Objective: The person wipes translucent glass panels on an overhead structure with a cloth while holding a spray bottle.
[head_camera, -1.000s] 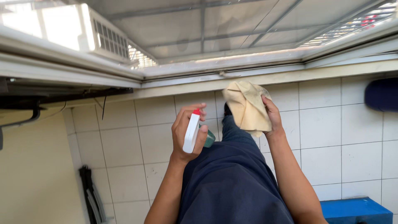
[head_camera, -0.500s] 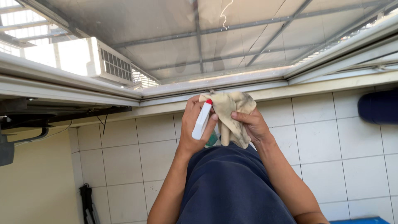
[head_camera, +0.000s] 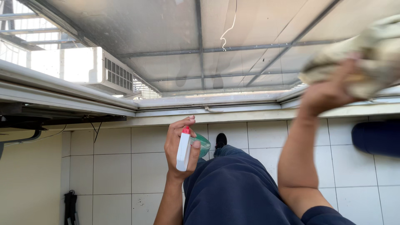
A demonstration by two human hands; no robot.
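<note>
My left hand (head_camera: 178, 145) grips a spray bottle (head_camera: 184, 148) with a white trigger head, a red nozzle tip and a green body, held over the white tiled floor (head_camera: 112, 166). My right hand (head_camera: 329, 92) is raised at the upper right and blurred; it clutches a crumpled beige cloth (head_camera: 366, 58) against the window glass (head_camera: 208, 37). My dark blue trousers (head_camera: 233, 187) and a black shoe (head_camera: 221, 140) show below between my arms.
A white window frame (head_camera: 200, 102) runs across the middle, with metal bars behind the glass. An air-conditioner unit (head_camera: 87, 66) sits outside at the left. A dark blue object (head_camera: 375, 137) lies at the right edge, and dark tools (head_camera: 70, 206) lean at the lower left.
My right hand has swung the cloth from beside the bottle up and to the right onto the glass. My left hand and the bottle dropped slightly lower.
</note>
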